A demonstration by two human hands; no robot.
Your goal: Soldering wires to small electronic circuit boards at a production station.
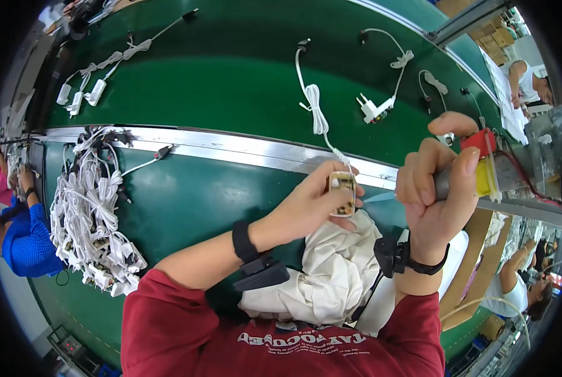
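My left hand (pixel 306 204) grips a small white power adapter (pixel 342 183) with its casing open, so the circuit board inside shows. A coiled white cable (pixel 316 110) runs from it up onto the far green belt. My right hand (pixel 428 188) is wrapped round a grey cylindrical tool (pixel 484 178) with a yellow band, a red block on top and dark red wires trailing right. A pale tapered tip (pixel 380 197) sticks out from the right hand toward the adapter, its end close to my left fingers. Whether it touches the board I cannot tell.
Left of me lies a big heap of white adapters with cables (pixel 95 213). More corded adapters (pixel 372 110) lie on the green conveyor belt (pixel 230 81) beyond a metal rail (pixel 230 144). White cloth (pixel 337 270) covers my lap. Co-workers sit left and right; a cardboard box (pixel 472 257) stands right.
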